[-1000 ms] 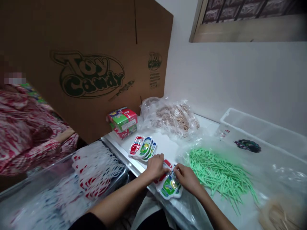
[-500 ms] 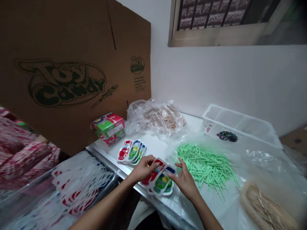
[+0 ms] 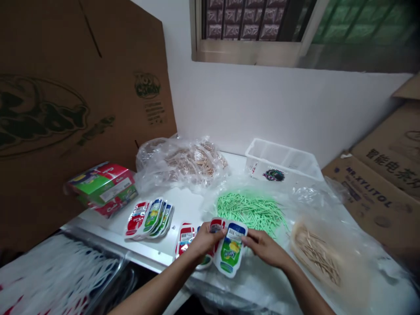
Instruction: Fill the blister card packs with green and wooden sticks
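My left hand [image 3: 207, 241] is closed on a red flat pack [image 3: 217, 225], mostly covered by the pack in front. My right hand [image 3: 265, 247] pinches the right edge of a green-and-blue bottle-shaped pack [image 3: 231, 253]; my left thumb reaches its left edge. Below and left of my left hand, red packs [image 3: 186, 232] and a partly hidden green pack lie on the white table [image 3: 187, 203]. Farther left, a red pack [image 3: 137, 219] lies beside a fanned row of green-and-blue packs [image 3: 154, 215].
Green sticks [image 3: 251, 213] lie in a heap behind my hands. A clear bag [image 3: 154, 159] of tan sticks, a clear bin [image 3: 282, 159] and a tub [image 3: 297, 227] of tan sticks surround them. Colourful boxes [image 3: 105, 183] stand left, before a large carton [image 3: 131, 48]; netting [image 3: 62, 267] fills the lower left.
The view has swung right, showing cartons at the far right. The held packs are raised and fanned, with the green one in front; other packs now lie on the table left of them.
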